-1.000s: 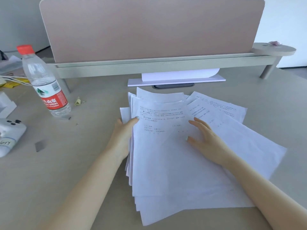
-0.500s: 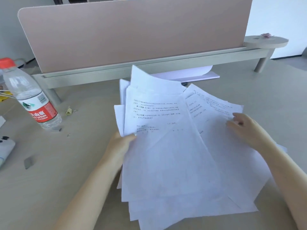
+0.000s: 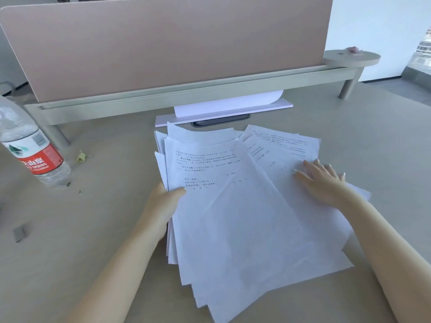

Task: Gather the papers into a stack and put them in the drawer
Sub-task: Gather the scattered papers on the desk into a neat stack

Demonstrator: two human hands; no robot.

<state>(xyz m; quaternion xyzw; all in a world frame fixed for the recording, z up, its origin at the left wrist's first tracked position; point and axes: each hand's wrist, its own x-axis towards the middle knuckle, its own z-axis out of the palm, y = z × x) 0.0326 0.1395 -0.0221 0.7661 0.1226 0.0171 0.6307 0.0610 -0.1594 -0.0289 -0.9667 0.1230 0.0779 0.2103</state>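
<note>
The papers (image 3: 235, 213) are lying in a loose, fanned pile at the centre of the counter (image 3: 93, 229), and the left hand (image 3: 163, 203) is gripping the pile's nine o'clock edge, thumb pressing on the top printed sheet. Over at three o'clock the right hand (image 3: 324, 183) is resting flat, fingers spread wide, on the sheets splaying out that way. A water bottle (image 3: 30, 148) is standing at ten o'clock, well apart.
</note>
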